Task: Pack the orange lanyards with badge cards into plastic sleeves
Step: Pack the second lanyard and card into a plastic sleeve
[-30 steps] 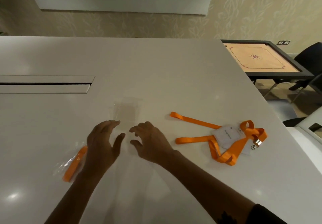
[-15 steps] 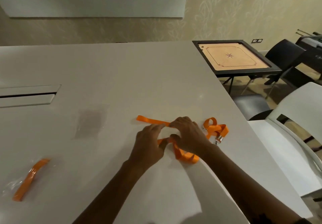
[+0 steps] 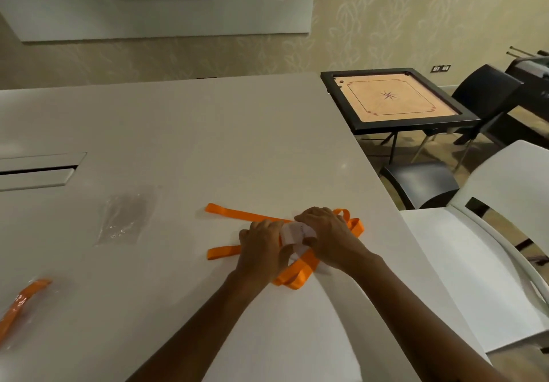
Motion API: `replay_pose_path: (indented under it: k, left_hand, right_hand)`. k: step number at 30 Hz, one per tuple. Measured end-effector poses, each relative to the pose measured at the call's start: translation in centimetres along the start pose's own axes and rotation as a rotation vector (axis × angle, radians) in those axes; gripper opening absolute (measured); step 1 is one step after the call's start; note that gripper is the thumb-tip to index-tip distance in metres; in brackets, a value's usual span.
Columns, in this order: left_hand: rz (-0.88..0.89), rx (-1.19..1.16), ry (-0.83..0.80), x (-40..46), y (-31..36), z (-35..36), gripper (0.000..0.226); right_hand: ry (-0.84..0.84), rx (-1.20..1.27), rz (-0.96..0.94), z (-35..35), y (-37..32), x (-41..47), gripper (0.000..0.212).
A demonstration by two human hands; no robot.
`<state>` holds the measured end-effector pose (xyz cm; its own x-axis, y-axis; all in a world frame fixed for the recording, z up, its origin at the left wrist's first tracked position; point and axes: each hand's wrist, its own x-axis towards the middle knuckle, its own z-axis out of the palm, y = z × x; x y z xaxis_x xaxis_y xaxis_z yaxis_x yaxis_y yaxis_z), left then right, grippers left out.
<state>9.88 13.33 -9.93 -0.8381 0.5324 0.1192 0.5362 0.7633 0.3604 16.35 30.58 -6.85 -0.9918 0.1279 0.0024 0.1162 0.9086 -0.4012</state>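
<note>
Head view: both hands meet over the orange lanyard [image 3: 237,213] on the white bench [image 3: 184,132], near its right edge. The left hand [image 3: 261,248] has its fingers curled down, and its grip is closed on the left edge of the white badge card [image 3: 294,234]. The right hand [image 3: 326,236] is curled over the card's right side, fingers bent and grasping it, with the orange strap running beneath both hands. One strap end stretches left from under the hands, a second end lies just below it, and a folded loop of strap pokes out toward the camera between the wrists. Faint print shows on the card but is too small to read.

An empty clear plastic sleeve [image 3: 124,218] lies flat on the bench, well left of the hands. At the lower left edge, a packed lanyard [image 3: 20,301] sits inside crinkled plastic.

Off the bench to the right stand a carrom board [image 3: 395,99], a black chair [image 3: 484,93] and a white chair [image 3: 490,233].
</note>
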Motion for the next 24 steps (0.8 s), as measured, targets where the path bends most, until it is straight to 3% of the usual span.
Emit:
replay_pose_path:
  k: [9,16,22,24]
  left_hand:
    - [-0.088,-0.178,-0.017,-0.1,0.8,-0.1,0.075]
    - [-0.146,-0.43,-0.013,-0.1,0.6,-1.3,0.062]
    - [-0.284,-0.769,0.008,-0.2,0.0,-3.0,0.045]
    - [-0.304,-0.836,0.019,-0.3,-0.1,-3.9,0.027]
  right_hand:
    - [0.026,0.035,0.001,-0.2,0.8,0.0,0.055]
    - [0.105,0.215,0.007,-1.4,0.7,0.0,0.027]
    - [0.172,0.496,0.195,-3.2,-1.3,0.1,0.015]
    - [0.211,0.642,0.241,-4.0,-2.4,0.2,0.014]
